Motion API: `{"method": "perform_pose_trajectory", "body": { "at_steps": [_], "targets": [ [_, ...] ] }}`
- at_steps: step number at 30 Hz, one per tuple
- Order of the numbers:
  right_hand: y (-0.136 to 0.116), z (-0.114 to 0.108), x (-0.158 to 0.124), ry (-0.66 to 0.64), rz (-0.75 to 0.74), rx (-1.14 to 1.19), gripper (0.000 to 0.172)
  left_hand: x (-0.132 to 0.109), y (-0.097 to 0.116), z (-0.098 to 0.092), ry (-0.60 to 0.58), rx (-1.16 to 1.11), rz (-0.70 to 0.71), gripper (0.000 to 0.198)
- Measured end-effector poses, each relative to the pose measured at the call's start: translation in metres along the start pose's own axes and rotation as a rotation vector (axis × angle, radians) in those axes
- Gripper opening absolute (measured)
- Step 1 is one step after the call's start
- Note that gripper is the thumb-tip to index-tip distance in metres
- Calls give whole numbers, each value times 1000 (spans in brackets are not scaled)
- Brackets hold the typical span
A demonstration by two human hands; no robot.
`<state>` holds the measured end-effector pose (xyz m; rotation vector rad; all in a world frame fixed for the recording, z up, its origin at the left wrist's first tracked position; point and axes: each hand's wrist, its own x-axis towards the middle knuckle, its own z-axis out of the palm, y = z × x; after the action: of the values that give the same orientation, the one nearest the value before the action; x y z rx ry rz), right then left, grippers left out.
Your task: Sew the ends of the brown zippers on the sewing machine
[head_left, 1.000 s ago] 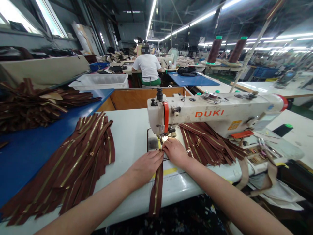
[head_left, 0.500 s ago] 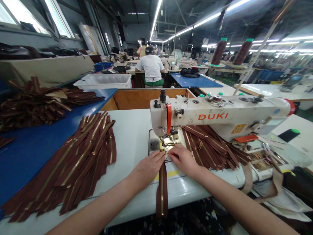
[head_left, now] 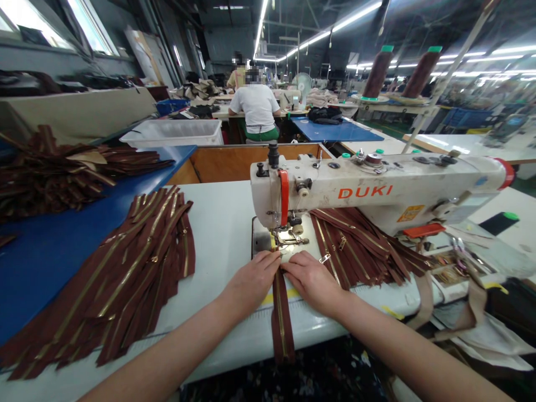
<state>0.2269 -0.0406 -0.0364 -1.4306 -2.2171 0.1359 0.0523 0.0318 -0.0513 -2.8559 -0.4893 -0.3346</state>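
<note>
Pinching brown zipper: left hand, right hand | white tray: assorted small items

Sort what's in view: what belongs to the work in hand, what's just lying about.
Seems to belong:
- zipper strip, at the fingertips of the left hand and right hand
- sewing machine
- probably the left zipper pile and right zipper pile

Seems just lying about:
- black thread cone, on its side
- white bin
</note>
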Motion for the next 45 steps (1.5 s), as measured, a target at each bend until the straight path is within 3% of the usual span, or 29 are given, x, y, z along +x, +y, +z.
{"method": "perform_pose_trajectory", "body": {
  "at_steps": [9, 14, 21, 35, 45],
  "targets": [
    [1, 3, 4, -124, -109, -269, 9, 0, -2, 2, 5, 27, 21, 32],
    [1, 0, 3, -163, -122, -282, 9, 0, 0, 3, 11, 29, -4, 35],
    [3, 2, 5, -149, -132, -266, 8, -1, 3, 4, 5, -8, -56, 37],
    [17, 4, 22, -94, -103, -225, 9, 12, -11, 10, 57, -102, -119, 33],
    [18, 6, 22, -48, -101, -222, 8, 14, -12, 7, 62, -48, -106, 31]
  ]
}}
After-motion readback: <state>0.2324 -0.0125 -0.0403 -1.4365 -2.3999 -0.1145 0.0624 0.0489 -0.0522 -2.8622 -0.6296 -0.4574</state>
